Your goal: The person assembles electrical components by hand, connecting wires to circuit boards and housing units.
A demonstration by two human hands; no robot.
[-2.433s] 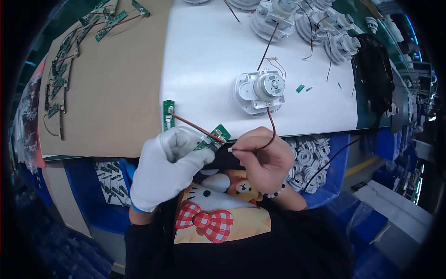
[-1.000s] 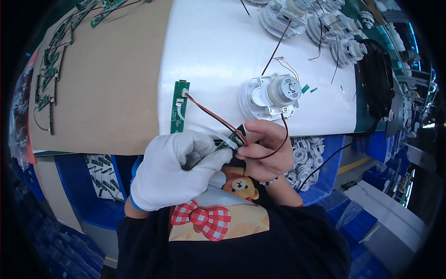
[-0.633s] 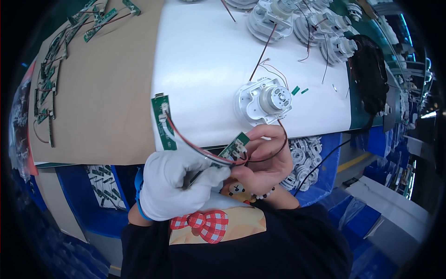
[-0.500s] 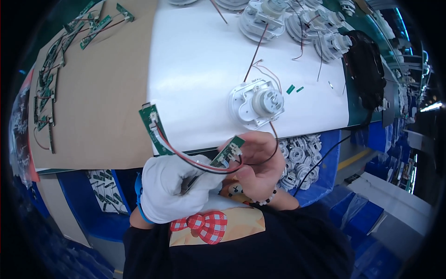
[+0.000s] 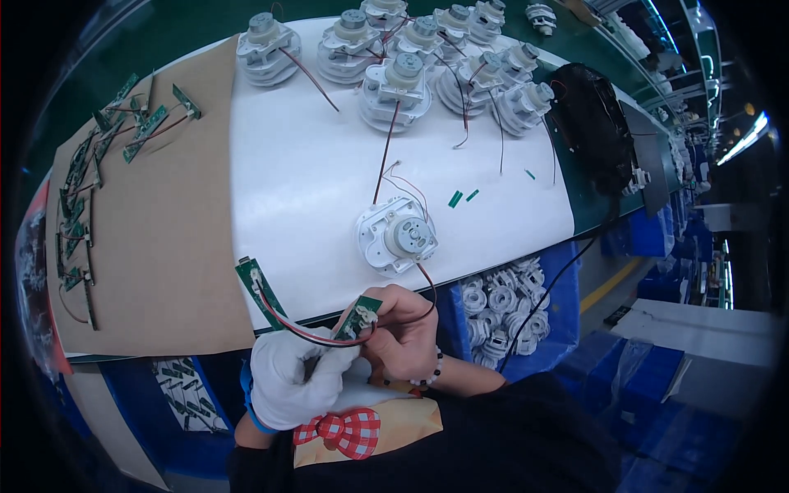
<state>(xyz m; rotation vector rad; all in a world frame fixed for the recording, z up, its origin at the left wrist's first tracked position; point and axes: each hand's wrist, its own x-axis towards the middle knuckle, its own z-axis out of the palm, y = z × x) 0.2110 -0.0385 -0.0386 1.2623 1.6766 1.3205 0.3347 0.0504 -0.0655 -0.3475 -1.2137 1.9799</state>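
Observation:
My left hand, in a white glove, grips the lower end of a small green circuit board close to its fingertips. Red and black wires link that board to a longer green circuit board, which sticks up beside the glove. Bare and closed, my right hand meets the small board's right end and pinches a brown wire; the wire's tip is hidden by the fingers. This wire loops down from a white motor housing with a round grey motor, lying on the white sheet just beyond my hands.
Several similar white motor units stand at the back. Wired circuit boards lie on brown cardboard at left. Small green strips lie on the white sheet. A blue bin of white parts is below right, near a black bag-like object.
The view has shifted, so more motor units show at the back. My right hand's fingers have closed in against the small board's right end. The left glove keeps its grip.

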